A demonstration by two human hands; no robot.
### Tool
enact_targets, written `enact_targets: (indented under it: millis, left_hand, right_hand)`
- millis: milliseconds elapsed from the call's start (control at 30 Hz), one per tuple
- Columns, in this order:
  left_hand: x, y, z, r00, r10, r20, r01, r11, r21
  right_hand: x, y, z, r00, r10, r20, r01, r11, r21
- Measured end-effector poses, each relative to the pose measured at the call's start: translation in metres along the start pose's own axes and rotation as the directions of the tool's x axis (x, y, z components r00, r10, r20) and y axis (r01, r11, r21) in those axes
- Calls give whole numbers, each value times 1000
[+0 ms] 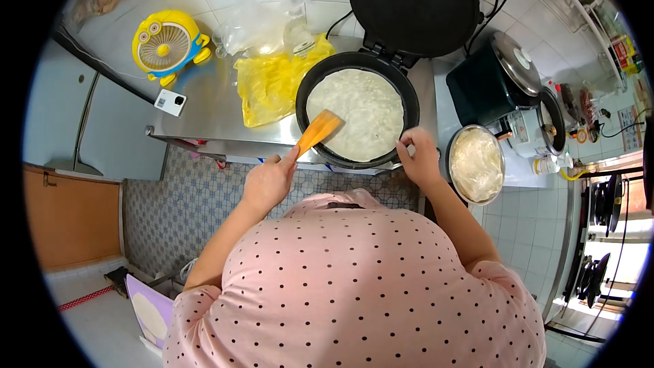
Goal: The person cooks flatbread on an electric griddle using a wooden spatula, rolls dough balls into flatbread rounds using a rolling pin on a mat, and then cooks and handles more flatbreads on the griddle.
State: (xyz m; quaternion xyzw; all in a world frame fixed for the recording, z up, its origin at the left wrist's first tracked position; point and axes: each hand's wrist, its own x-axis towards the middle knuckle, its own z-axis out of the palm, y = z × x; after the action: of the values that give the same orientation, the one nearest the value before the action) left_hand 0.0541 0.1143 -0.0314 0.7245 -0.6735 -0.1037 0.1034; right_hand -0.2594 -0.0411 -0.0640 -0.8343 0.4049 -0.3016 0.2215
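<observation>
A pale round flatbread (364, 105) lies flat in the black lower plate of an open electric griddle (302, 99). My left hand (268, 180) is closed round the handle of a wooden spatula (317, 131), whose blade rests over the flatbread's left front edge. At the griddle's right front rim, my right hand (418, 157) has its fingers curled together close to the flatbread's edge. Whether anything is pinched in them is hidden. The griddle's round black lid (414, 5) stands raised behind.
Left of the griddle lie a yellow plastic bag (266, 88) and clear bags (255, 27). A yellow fan (163, 48) and a white phone (169, 102) sit farther left. A plastic-covered metal bowl (476, 165) and a dark lidded pot (485, 71) stand at right.
</observation>
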Motion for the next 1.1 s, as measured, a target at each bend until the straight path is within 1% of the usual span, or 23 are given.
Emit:
enact_targets:
  millis: [67,167,267,367,467,567,667,767,867,900,933,967,1033,1067,1100]
  left_hand:
    - [5,4,-6,1000,18,24,-18,1000,0]
    - [20,21,-19,995,27,100,-31,998,46]
    - [35,28,-24,974,50,220,-77,990,116]
    - [44,43,-35,939,-7,343,-51,986,158]
    - [47,45,-32,916,-4,401,-74,981,179]
    - [47,42,-28,925,26,378,-97,981,170]
    - [48,42,-31,922,32,387,-102,981,163]
    - [54,49,-44,914,-31,405,-58,977,205]
    - [57,53,-36,964,19,265,-60,988,145]
    - [59,53,-27,966,28,257,-64,989,134]
    - [64,52,-16,968,37,247,-69,990,123]
    - [68,53,-9,970,46,237,-74,991,113]
    - [73,58,-4,948,43,315,-89,987,135]
    - [74,60,-2,934,40,356,-97,985,146]
    - [74,60,0,936,64,347,-122,982,148]
  right_hand:
    - [-18,-3,-4,999,-1,-50,2,1000,27]
    - [-26,-3,-4,999,19,-45,-17,999,38]
    - [-23,-3,1,988,-143,-57,140,989,-53]
    - [-19,-12,1,971,-231,-60,227,972,-60]
    - [-22,-13,-1,974,-218,-62,215,975,-56]
    - [-26,-12,-3,977,-206,-60,202,977,-64]
    - [-29,-12,-3,977,-203,-58,200,978,-54]
    - [-27,-17,-4,975,-220,-37,218,975,-41]
    - [-14,-33,-1,966,-258,-12,258,966,-20]
    - [-8,-38,2,962,-273,-5,273,962,-11]
    - [-2,-42,5,957,-277,79,280,960,-17]
    - [5,-48,10,951,-286,116,293,955,-43]
    - [17,-61,25,935,-300,187,321,943,-91]
    - [20,-65,33,924,-284,255,315,945,-89]
    - [21,-66,43,908,-268,322,309,947,-85]
